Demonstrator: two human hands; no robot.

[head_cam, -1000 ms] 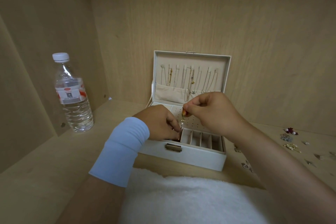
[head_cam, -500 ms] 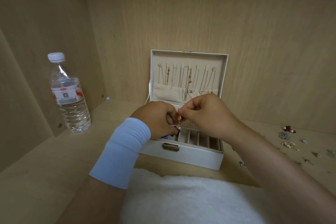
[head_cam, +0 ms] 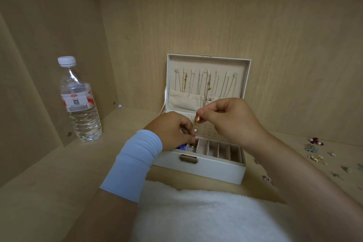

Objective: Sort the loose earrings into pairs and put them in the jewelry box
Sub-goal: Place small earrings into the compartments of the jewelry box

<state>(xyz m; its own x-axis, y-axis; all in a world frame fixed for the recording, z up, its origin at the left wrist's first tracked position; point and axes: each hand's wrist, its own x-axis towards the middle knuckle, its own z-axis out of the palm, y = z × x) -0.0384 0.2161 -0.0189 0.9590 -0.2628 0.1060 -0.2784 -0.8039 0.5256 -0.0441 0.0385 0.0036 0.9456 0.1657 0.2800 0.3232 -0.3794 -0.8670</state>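
Note:
A white jewelry box (head_cam: 216, 171) stands open on the wooden shelf, with chains hanging inside its raised lid (head_cam: 208, 76). My right hand (head_cam: 229, 120) pinches the top of a drop earring (head_cam: 197, 122), orange at the top with a pearl below, above the box's left compartments. My left hand (head_cam: 172, 129), with a pale blue wristband, has its curled fingertips at the earring's lower end over the left compartment. Whether it pinches the pearl is unclear. Several loose earrings (head_cam: 314, 149) lie on the shelf to the right of the box.
A clear water bottle (head_cam: 80, 102) stands at the left, close to the side wall. White fluffy fabric (head_cam: 206, 216) fills the near foreground. Wooden panels close in the back and left of the shelf.
Both hands have stayed over the box's left part. The right hand has lifted the earring slightly, and the left fingers have come up to its lower end.

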